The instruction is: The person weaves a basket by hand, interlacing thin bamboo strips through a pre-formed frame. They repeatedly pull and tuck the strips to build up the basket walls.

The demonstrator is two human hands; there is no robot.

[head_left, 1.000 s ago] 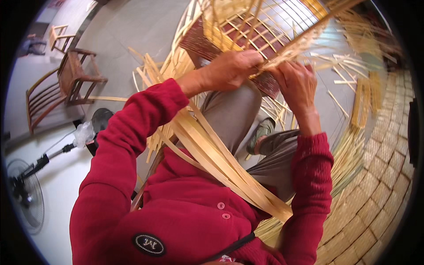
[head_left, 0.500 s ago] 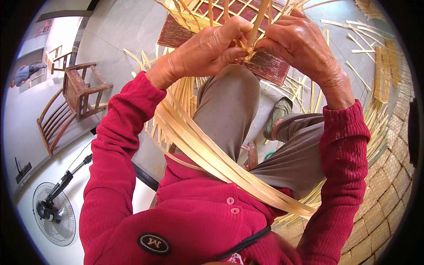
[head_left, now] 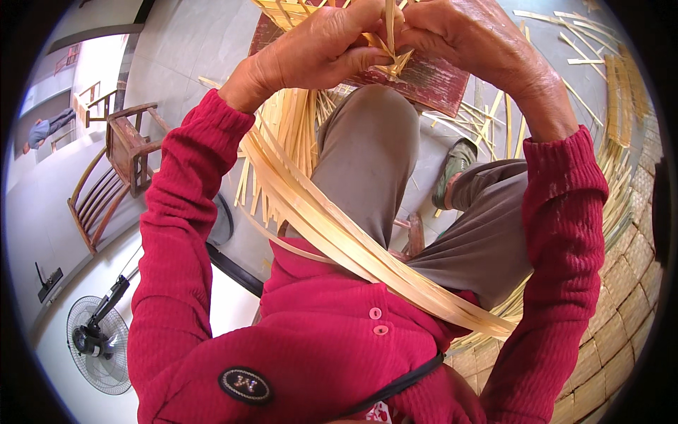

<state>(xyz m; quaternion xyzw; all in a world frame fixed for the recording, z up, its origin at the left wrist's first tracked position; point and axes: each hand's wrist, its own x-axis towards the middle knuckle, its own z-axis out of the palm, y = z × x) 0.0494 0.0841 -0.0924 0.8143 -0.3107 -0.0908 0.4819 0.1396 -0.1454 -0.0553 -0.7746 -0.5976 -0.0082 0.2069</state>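
Note:
My left hand (head_left: 318, 49) is closed at the top of the view, its thumb pressing on pale bamboo strips (head_left: 401, 67) at the corner of a woven piece. Facing it, my right hand (head_left: 473, 35) is closed on the same strips, its fingertips partly hidden. One strip stands up between the two hands. Open lattice weaving (head_left: 286, 13) shows behind my left hand and runs off the top edge. Below lies a worn dark red board (head_left: 441, 88). A bundle of long, flat bamboo strips (head_left: 353, 244) lies slantwise across my lap.
More strips (head_left: 293, 134) hang beside my left knee. Loose strips (head_left: 487, 124) litter the grey floor. Woven matting (head_left: 607, 325) spreads at the right. On the left are a wooden chair (head_left: 131, 152), a standing fan (head_left: 99, 343) and a distant person (head_left: 49, 131).
Both hands have moved up in the view, with the strips and weaving. My right forearm has shifted slightly right. The lap bundle still lies slantwise.

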